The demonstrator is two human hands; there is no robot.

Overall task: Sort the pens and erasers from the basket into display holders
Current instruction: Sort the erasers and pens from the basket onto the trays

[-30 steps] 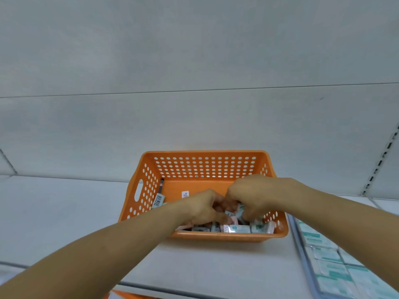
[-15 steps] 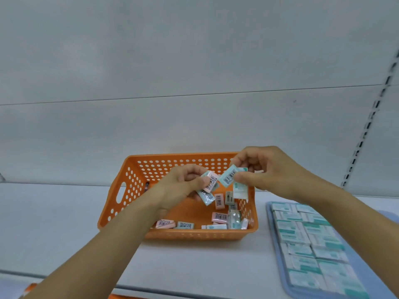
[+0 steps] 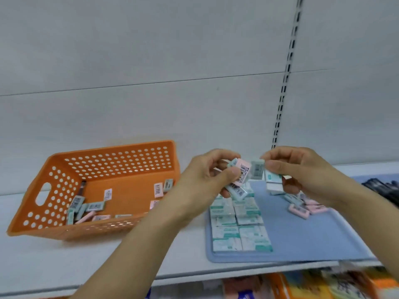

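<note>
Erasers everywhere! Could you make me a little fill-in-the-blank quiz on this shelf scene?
1. The perforated basket is coloured ____.
2. The neat rows of erasers lie on a ____ tray.
3. The left hand pinches a pink eraser and the right hand holds ____.

Missing: orange; blue; erasers

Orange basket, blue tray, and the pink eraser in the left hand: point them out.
Orange basket (image 3: 121, 157): head view, on its perforated back wall.
Blue tray (image 3: 302, 238): head view, on its bare floor.
Pink eraser (image 3: 243, 170): head view, on its barcode face, held by the left hand (image 3: 207, 180).
</note>
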